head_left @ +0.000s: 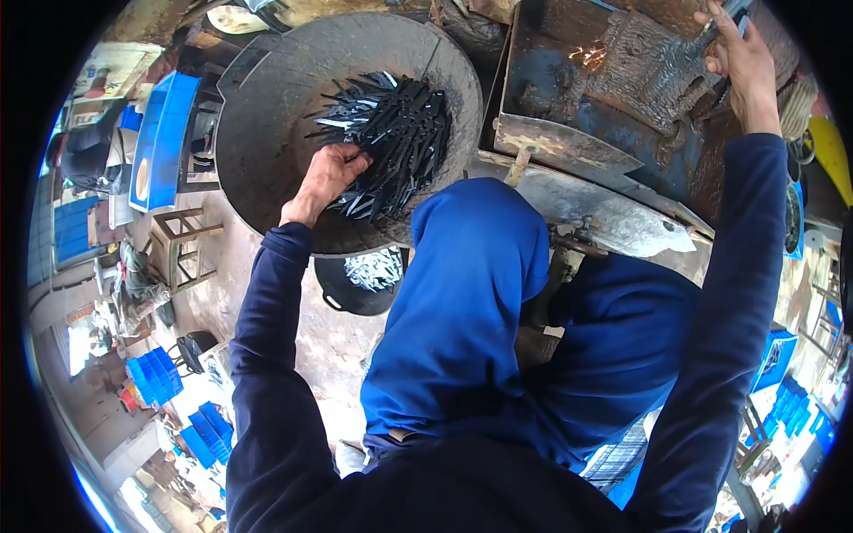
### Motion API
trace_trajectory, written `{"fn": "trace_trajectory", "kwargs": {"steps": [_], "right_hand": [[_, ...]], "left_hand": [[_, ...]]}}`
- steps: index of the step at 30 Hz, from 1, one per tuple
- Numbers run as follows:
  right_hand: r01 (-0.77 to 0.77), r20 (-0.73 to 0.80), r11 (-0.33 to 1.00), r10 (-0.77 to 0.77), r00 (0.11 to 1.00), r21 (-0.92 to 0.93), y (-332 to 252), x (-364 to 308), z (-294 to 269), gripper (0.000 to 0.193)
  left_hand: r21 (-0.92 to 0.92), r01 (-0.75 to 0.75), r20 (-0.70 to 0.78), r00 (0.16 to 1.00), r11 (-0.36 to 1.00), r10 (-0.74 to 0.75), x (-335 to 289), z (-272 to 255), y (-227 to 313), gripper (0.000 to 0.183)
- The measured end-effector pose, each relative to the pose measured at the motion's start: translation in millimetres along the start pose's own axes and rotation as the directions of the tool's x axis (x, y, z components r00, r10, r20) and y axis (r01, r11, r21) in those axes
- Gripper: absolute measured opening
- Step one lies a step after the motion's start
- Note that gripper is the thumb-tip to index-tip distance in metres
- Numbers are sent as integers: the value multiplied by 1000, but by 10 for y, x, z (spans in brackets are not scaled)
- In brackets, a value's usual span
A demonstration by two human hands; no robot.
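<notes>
Plainly, our left hand [333,175] rests half-curled at the strips [413,133]; we cannot tell if it pinches any. They lie heaped in the pan [267,124], set by our knee [484,213] probably for easy reach. Our right hand [746,69], fingers bent, is by the trough's [560,147] far corner, grip unclear; a tub [336,282] sits below the pan

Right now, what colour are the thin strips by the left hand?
Mostly black thin strips, some gleaming pale; head view.
</notes>
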State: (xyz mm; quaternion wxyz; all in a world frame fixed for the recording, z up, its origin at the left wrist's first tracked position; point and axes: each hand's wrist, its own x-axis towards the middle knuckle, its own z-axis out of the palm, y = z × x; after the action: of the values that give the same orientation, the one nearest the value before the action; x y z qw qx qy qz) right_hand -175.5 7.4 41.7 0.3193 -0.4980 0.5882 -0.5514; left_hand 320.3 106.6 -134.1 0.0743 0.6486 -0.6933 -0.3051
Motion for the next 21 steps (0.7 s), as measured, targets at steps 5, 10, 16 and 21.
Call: {"fn": "trace_trajectory", "kwargs": {"steps": [5,10,16,21], "right_hand": [[-5,91,999,1,996,46,18,119,-73,29],[-14,117,994,1,993,111,71,159,-120,35],[-1,3,1000,1,1000,-23,141,105,-74,37],[-15,13,999,15,1000,-48,315,293,-200,34]], "left_hand": [[45,129,-55,990,991,-126,-41,-232,11,25],[-161,20,-183,982,987,-50,-83,-515,517,24],[-278,-353,-260,923,893,284,70,-538,1820,25],[-338,-689,-339,724,641,600,354,-295,2959,25]]}}
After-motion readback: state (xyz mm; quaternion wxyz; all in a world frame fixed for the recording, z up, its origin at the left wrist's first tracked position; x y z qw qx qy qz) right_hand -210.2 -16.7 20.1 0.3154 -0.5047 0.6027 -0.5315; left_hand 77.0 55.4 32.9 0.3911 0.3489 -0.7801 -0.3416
